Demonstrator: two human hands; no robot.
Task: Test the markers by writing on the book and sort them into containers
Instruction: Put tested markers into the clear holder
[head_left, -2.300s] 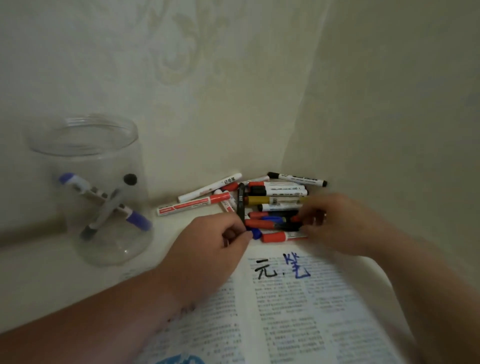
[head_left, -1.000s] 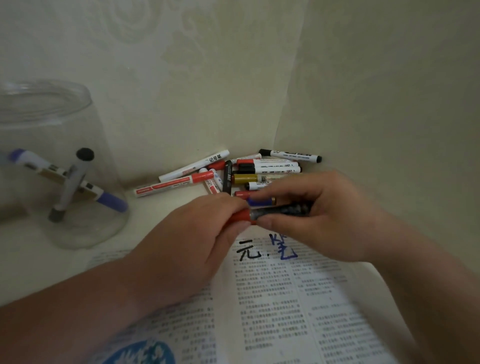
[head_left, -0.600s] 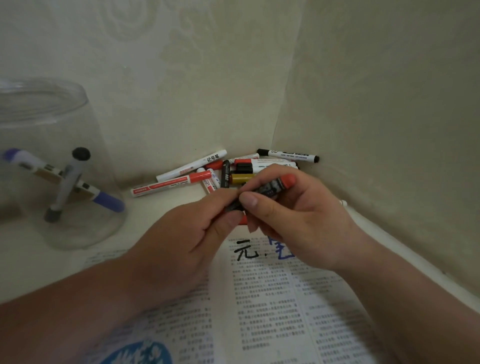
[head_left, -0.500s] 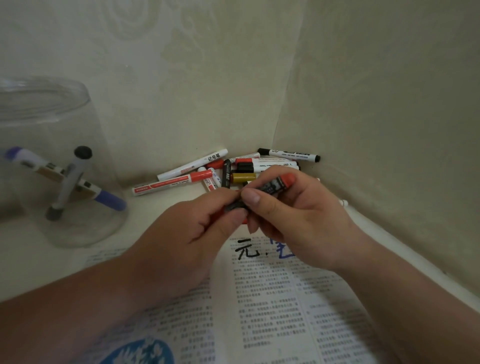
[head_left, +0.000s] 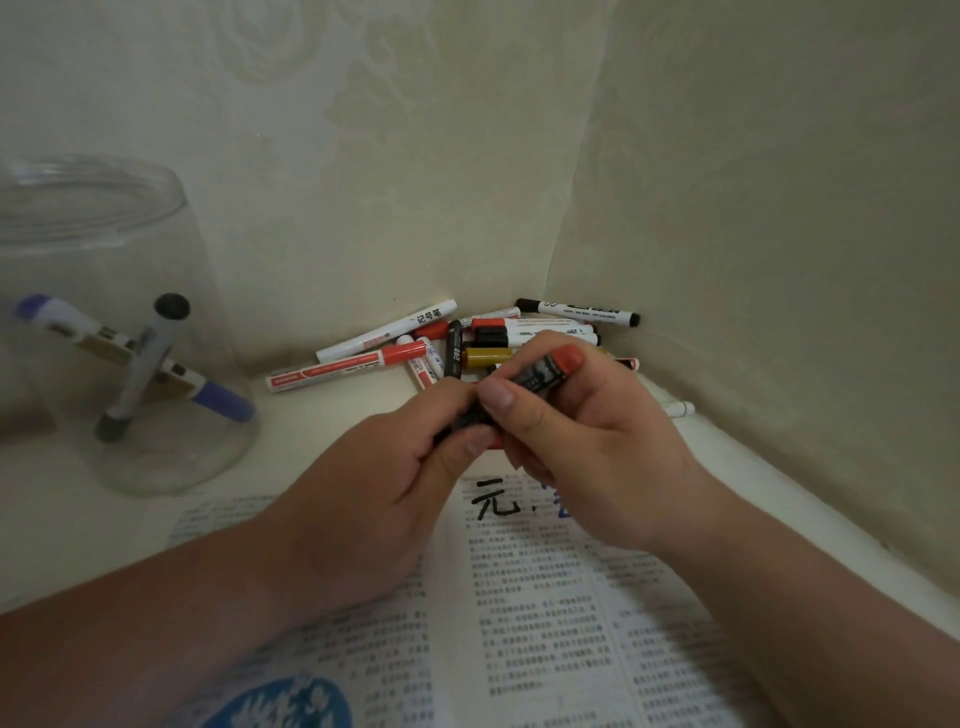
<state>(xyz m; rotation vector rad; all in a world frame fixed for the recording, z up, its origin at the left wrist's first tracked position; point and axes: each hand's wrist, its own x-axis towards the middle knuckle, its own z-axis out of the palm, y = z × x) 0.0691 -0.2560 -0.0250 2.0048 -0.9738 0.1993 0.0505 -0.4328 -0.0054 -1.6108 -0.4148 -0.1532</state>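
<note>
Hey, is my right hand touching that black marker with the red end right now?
Touching. The head view shows the right hand pinching the black marker between thumb and fingers; the left hand grips its other end.

The marker (head_left: 545, 371) runs down into the curled fingers of the left hand (head_left: 374, 499), which hide its lower end. The right hand (head_left: 587, 452) covers most of the blue writing (head_left: 562, 513) at three o'clock of the black character (head_left: 493, 501), and the near part of the marker pile (head_left: 467, 343) at twelve. The frame cuts the jar (head_left: 197, 270) at nine o'clock and the book (head_left: 545, 623) at six. The book's print is too small to read.
</note>
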